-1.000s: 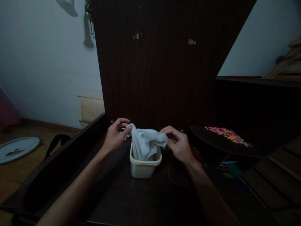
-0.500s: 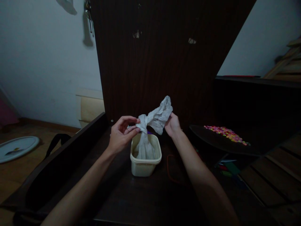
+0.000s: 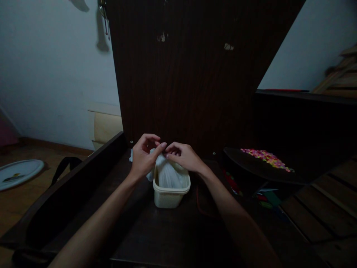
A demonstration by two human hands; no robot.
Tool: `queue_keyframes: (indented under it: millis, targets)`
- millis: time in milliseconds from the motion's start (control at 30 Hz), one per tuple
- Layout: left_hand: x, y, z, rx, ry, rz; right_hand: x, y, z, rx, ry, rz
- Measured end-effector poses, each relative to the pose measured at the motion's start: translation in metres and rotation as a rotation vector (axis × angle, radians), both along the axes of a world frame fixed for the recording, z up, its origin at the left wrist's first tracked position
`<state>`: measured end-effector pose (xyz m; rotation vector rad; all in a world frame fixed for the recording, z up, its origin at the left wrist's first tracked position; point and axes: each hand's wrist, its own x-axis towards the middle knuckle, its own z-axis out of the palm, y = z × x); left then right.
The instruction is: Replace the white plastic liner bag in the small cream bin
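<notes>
Both hands meet over a small cream tub [image 3: 169, 193] near the middle of the dark tabletop [image 3: 167, 238]. The left hand [image 3: 143, 158] and the right hand [image 3: 185, 158] each pinch the gathered top of a thin white bag [image 3: 167, 175] sitting in the tub. It looks light, limp and slippery (probably plastic), so the bunched neck seems the surest hold. Far right, bright beads [image 3: 266, 158] lie on a dark tray.
</notes>
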<state>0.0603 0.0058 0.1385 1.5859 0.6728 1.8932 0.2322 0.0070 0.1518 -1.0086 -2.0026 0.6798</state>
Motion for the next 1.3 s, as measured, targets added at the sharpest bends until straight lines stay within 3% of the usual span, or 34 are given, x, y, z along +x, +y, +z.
queue_keyframes:
  millis: [267, 467, 667, 833, 1000, 1100, 1300]
  targets:
    - [-0.036, 0.001, -0.01, -0.054, 0.072, 0.151, -0.02, 0.01, 0.0, 0.084, -0.117, -0.039]
    - [-0.054, -0.003, -0.024, -0.115, 0.068, 0.138, -0.042, 0.021, 0.005, 0.14, -0.362, -0.052]
    - [-0.061, -0.01, -0.039, -0.171, 0.165, 0.07, -0.055, 0.034, 0.002, 0.066, -0.385, -0.003]
    - [-0.06, -0.015, -0.048, -0.226, 0.257, 0.023, -0.058, 0.029, 0.011, 0.091, -0.314, -0.061]
    - [-0.056, -0.016, -0.053, -0.255, 0.345, -0.051, -0.05, 0.017, 0.021, 0.066, -0.128, -0.004]
    - [-0.053, -0.013, -0.054, -0.287, 0.292, -0.125, -0.04, 0.012, 0.02, 0.01, -0.006, 0.049]
    - [-0.043, -0.01, -0.038, -0.18, 0.119, -0.066, -0.025, 0.002, 0.018, -0.075, 0.163, 0.087]
